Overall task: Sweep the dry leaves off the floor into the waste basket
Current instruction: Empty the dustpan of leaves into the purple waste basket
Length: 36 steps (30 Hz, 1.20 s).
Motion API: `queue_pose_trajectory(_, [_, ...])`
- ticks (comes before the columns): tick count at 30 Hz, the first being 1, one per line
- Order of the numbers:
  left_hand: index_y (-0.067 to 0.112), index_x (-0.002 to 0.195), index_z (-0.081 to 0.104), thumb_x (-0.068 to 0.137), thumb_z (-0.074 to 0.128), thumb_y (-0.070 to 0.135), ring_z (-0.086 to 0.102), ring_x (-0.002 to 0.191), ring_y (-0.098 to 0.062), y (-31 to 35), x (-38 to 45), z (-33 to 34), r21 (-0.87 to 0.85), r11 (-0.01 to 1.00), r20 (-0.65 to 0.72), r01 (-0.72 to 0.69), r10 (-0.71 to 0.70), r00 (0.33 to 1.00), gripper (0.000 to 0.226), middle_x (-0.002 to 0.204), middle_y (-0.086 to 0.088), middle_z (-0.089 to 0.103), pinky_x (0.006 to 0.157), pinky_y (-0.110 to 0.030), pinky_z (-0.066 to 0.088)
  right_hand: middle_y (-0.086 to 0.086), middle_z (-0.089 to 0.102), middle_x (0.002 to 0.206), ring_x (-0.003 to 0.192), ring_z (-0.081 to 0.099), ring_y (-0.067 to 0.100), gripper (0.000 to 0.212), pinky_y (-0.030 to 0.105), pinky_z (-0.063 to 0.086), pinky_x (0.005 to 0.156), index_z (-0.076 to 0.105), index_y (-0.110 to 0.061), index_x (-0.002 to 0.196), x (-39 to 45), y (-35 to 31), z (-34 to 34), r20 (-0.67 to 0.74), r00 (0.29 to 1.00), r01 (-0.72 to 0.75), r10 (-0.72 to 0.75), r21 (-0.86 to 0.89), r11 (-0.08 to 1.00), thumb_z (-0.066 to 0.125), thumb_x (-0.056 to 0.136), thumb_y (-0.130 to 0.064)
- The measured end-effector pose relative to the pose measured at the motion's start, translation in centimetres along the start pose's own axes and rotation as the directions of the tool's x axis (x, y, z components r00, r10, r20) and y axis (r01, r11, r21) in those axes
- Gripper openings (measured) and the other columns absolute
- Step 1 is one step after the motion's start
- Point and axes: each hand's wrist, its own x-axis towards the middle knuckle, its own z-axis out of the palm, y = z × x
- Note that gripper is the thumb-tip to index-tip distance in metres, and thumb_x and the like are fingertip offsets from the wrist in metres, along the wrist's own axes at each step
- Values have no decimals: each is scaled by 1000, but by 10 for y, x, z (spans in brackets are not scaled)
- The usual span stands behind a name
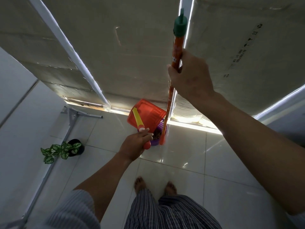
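Note:
My left hand (134, 145) grips the orange-and-yellow handle of a red dustpan (146, 115), which is tipped over a small purple waste basket (159, 128) on the white tiled floor. Brown dry leaves (156, 134) show inside the basket. My right hand (189, 75) holds the long orange broom stick (177, 45) with a green cap, upright; its lower end reaches down beside the basket. The broom head is hidden behind the basket and the stick's orange end.
Cardboard-covered panels with white frames (66, 42) stand right behind the basket. A small potted plant (66, 148) with green-and-white leaves sits on the floor to the left. A metal stand foot (74, 113) lies near it. My bare feet (155, 185) stand on the tiles below.

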Motion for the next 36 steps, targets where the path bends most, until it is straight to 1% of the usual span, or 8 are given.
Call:
queue_pose_trajectory(8, [18,97,66,62,84,7,61,115,-24,1,0,0,52,995,87,-80,75,993,41,114,-4,69,76,-43,59,-9,61,86,74,61,9,27,11,37,67,64,-16,118,0,3,2,17,1000,-6,6,-2,1000,63,96,-31])
queue_pose_trajectory(13, [20,99,64,71,76,6,60,116,-22,-18,8,-18,-79,997,-27,26,-28,999,33,120,2,66,80,-41,57,-9,61,81,73,61,11,21,16,38,68,64,-19,112,-3,3,-3,-17,1000,-2,2,4,1000,62,94,-30])
queue_pose_trajectory(18, [28,97,62,74,72,14,69,93,-25,-32,13,-44,-174,974,-133,144,-169,977,29,111,4,70,74,-35,57,-8,61,81,73,61,12,25,19,39,70,64,-20,116,-3,-9,-7,-28,999,20,-20,-1,1000,61,95,-33])
queue_pose_trajectory(22, [28,94,65,74,75,18,69,91,-21,-41,6,-61,-305,912,-227,273,-349,909,25,101,6,72,79,-33,55,-5,65,80,72,66,16,23,23,45,69,63,-20,112,-1,-30,-9,-52,995,88,-87,18,996,62,94,-34])
queue_pose_trajectory(25, [21,92,70,74,76,16,67,83,-23,-46,-8,-81,-341,864,-297,370,-473,829,19,90,0,73,74,-26,50,-4,67,83,73,66,17,21,27,50,69,64,-19,108,0,-53,-11,-71,988,139,-138,14,990,62,93,-34])
queue_pose_trajectory(29, [24,89,69,74,73,17,66,79,-23,-56,-45,-106,-336,831,-323,443,-544,774,17,83,0,72,69,-28,48,-5,68,83,72,67,16,19,33,56,73,64,-21,104,-8,-92,-9,-72,980,188,-186,32,982,62,92,-35])
queue_pose_trajectory(33, [25,87,68,75,70,17,64,76,-20,-59,-99,-126,-354,780,-344,517,-622,703,15,81,1,71,68,-28,49,-4,68,86,73,67,15,19,28,56,72,64,-20,106,-32,-135,4,-12,970,244,-243,67,968,63,93,-34])
queue_pose_trajectory(36, [24,83,67,74,69,13,63,73,-20,-61,-147,-138,-385,736,-352,557,-675,648,15,78,0,70,67,-27,49,-6,65,87,75,66,15,21,33,58,74,63,-22,109,-55,-166,17,37,957,283,-288,98,954,63,94,-36])
